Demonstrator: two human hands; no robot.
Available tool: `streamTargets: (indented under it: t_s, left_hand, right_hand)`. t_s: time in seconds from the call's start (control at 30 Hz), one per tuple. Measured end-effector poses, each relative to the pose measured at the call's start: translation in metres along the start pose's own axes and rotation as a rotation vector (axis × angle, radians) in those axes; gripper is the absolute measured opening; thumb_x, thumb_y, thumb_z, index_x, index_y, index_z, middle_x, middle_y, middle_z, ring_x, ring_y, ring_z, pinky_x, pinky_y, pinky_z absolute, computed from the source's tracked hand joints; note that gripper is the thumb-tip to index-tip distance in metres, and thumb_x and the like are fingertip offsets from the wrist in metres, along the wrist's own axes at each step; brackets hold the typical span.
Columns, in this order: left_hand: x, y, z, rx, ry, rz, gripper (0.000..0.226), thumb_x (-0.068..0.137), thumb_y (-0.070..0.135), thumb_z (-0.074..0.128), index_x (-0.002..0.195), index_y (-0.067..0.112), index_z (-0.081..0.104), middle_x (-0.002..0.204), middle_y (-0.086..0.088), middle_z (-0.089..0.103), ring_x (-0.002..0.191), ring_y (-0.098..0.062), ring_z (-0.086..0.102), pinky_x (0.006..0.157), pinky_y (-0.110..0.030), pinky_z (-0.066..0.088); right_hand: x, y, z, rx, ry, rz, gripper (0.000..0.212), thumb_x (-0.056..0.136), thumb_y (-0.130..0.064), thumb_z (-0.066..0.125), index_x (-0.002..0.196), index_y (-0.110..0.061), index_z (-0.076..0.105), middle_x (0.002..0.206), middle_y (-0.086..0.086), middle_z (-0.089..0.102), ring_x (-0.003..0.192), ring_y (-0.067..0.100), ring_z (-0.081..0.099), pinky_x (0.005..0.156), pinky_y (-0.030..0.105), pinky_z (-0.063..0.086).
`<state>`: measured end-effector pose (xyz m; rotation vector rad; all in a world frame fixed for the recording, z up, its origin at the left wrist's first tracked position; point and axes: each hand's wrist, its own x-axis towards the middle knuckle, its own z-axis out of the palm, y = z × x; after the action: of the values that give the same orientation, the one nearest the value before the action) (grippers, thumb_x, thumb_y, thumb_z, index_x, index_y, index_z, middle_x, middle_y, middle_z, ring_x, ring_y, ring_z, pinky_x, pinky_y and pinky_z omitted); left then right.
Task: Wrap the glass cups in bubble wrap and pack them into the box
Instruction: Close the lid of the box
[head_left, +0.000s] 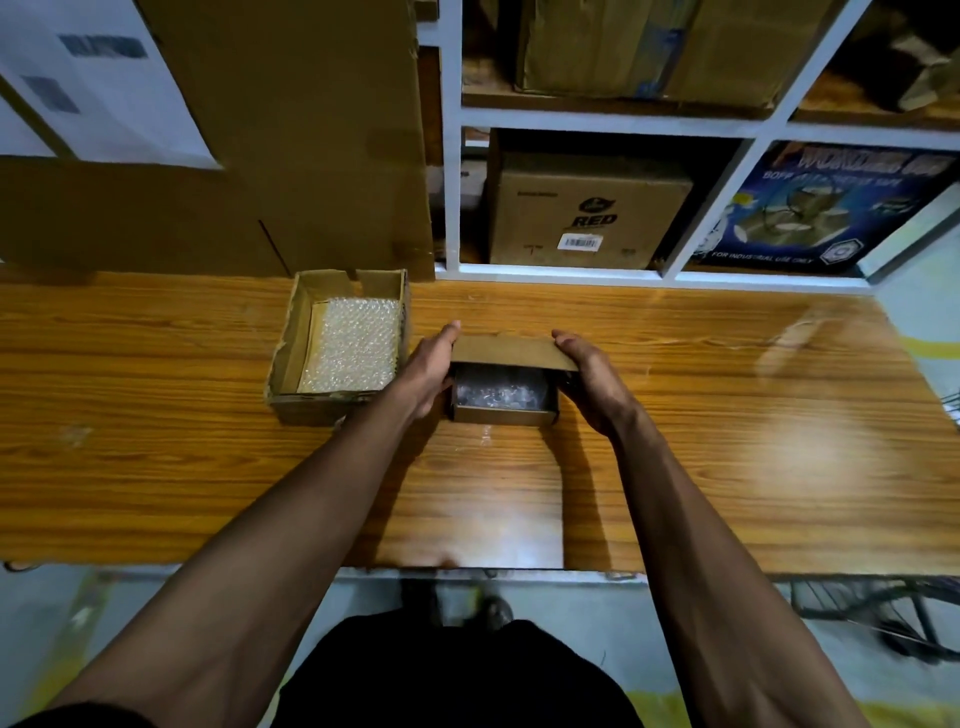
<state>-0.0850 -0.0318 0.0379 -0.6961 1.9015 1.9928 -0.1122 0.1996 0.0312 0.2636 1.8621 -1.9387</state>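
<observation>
A small cardboard box (503, 410) sits on the wooden desk (675, 441) near its middle, bubble-wrapped contents (498, 391) visible inside, its far flap (511, 351) leaning over the opening. The left hand (428, 371) presses flat against its left side; the right hand (589, 379) cups the right side, fingers on the flap. Just left stands a larger open box (291, 353) lined with bubble wrap (353, 348).
</observation>
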Motion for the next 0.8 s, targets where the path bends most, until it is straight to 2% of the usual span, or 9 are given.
streamTargets:
  t_s: [0.03, 0.1, 0.2, 0.3, 0.4, 0.47, 0.6, 0.73, 0.8]
  left_hand:
    - [0.002, -0.005, 0.000, 0.024, 0.028, -0.001, 0.021, 0.111, 0.043, 0.044, 0.114, 0.034, 0.062, 0.130, -0.002, 0.065, 0.130, -0.024, 0.055, 0.119, -0.046, 0.040]
    - [0.008, -0.018, -0.001, 0.097, 0.054, 0.012, 0.031, 0.108, 0.039, 0.051, 0.132, 0.027, 0.066, 0.140, -0.004, 0.063, 0.129, -0.023, 0.056, 0.117, -0.048, 0.044]
    - [0.017, -0.032, -0.003, 0.163, 0.129, 0.021, 0.040, 0.104, 0.034, 0.059, 0.144, 0.027, 0.061, 0.146, -0.003, 0.062, 0.126, -0.022, 0.061, 0.111, -0.047, 0.051]
    - [0.011, -0.036, 0.001, 0.165, 0.194, 0.051, 0.037, 0.103, 0.027, 0.064, 0.140, 0.027, 0.066, 0.138, -0.002, 0.068, 0.115, -0.019, 0.067, 0.101, -0.040, 0.058]
    - [0.003, -0.039, 0.007, 0.206, 0.293, 0.088, 0.032, 0.101, 0.025, 0.068, 0.133, 0.023, 0.071, 0.117, 0.005, 0.072, 0.094, -0.010, 0.068, 0.079, -0.027, 0.056]
    - [0.001, -0.044, 0.010, 0.244, 0.371, 0.105, 0.029, 0.099, 0.025, 0.070, 0.129, 0.022, 0.073, 0.109, 0.006, 0.070, 0.091, -0.010, 0.065, 0.079, -0.024, 0.051]
    - [0.002, -0.054, 0.016, 0.302, 0.470, 0.075, 0.019, 0.095, 0.025, 0.076, 0.114, 0.021, 0.077, 0.102, 0.000, 0.075, 0.081, -0.013, 0.066, 0.079, -0.028, 0.056]
    - [0.008, -0.066, 0.017, 0.329, 0.504, 0.066, 0.009, 0.092, 0.022, 0.079, 0.100, 0.022, 0.073, 0.098, -0.003, 0.075, 0.091, -0.019, 0.070, 0.078, -0.025, 0.052]
    - [0.012, -0.072, 0.016, 0.340, 0.500, 0.050, 0.013, 0.091, 0.024, 0.080, 0.098, 0.022, 0.070, 0.097, -0.003, 0.075, 0.093, -0.022, 0.072, 0.079, -0.026, 0.054]
  right_hand:
    - [0.002, 0.002, -0.003, -0.031, -0.019, 0.002, 0.047, 0.101, -0.032, 0.061, 0.145, -0.015, 0.057, 0.144, 0.008, 0.056, 0.131, 0.026, 0.054, 0.110, 0.038, 0.049]
    - [0.001, 0.004, -0.009, -0.078, -0.030, -0.004, 0.052, 0.102, -0.020, 0.062, 0.152, -0.013, 0.050, 0.152, 0.008, 0.050, 0.131, 0.026, 0.054, 0.110, 0.039, 0.050]
    - [-0.005, 0.013, -0.013, -0.096, -0.045, 0.019, 0.059, 0.104, -0.014, 0.063, 0.158, -0.013, 0.041, 0.147, 0.006, 0.052, 0.123, 0.023, 0.060, 0.103, 0.039, 0.056]
    - [-0.007, 0.025, -0.019, -0.128, -0.040, 0.000, 0.059, 0.101, -0.016, 0.068, 0.155, -0.014, 0.044, 0.140, 0.004, 0.059, 0.118, 0.023, 0.064, 0.099, 0.045, 0.059]
    - [-0.007, 0.034, -0.021, -0.156, 0.048, -0.046, 0.051, 0.095, -0.014, 0.076, 0.141, -0.014, 0.055, 0.121, -0.007, 0.064, 0.105, 0.014, 0.067, 0.080, 0.032, 0.063]
    - [-0.002, 0.043, -0.022, -0.196, 0.130, -0.041, 0.052, 0.088, -0.017, 0.084, 0.135, -0.016, 0.061, 0.120, -0.005, 0.064, 0.105, 0.014, 0.067, 0.078, 0.032, 0.063]
    - [0.006, 0.055, -0.021, -0.228, 0.200, 0.037, 0.050, 0.077, -0.023, 0.093, 0.119, -0.023, 0.065, 0.109, 0.002, 0.066, 0.103, 0.025, 0.072, 0.089, 0.050, 0.062]
    - [0.013, 0.069, -0.024, -0.270, 0.208, 0.107, 0.058, 0.069, -0.036, 0.096, 0.113, -0.024, 0.061, 0.099, 0.000, 0.071, 0.099, 0.026, 0.073, 0.089, 0.055, 0.060]
    - [0.017, 0.078, -0.027, -0.299, 0.202, 0.115, 0.056, 0.061, -0.045, 0.096, 0.103, -0.028, 0.064, 0.097, -0.002, 0.076, 0.095, 0.024, 0.075, 0.087, 0.055, 0.061]
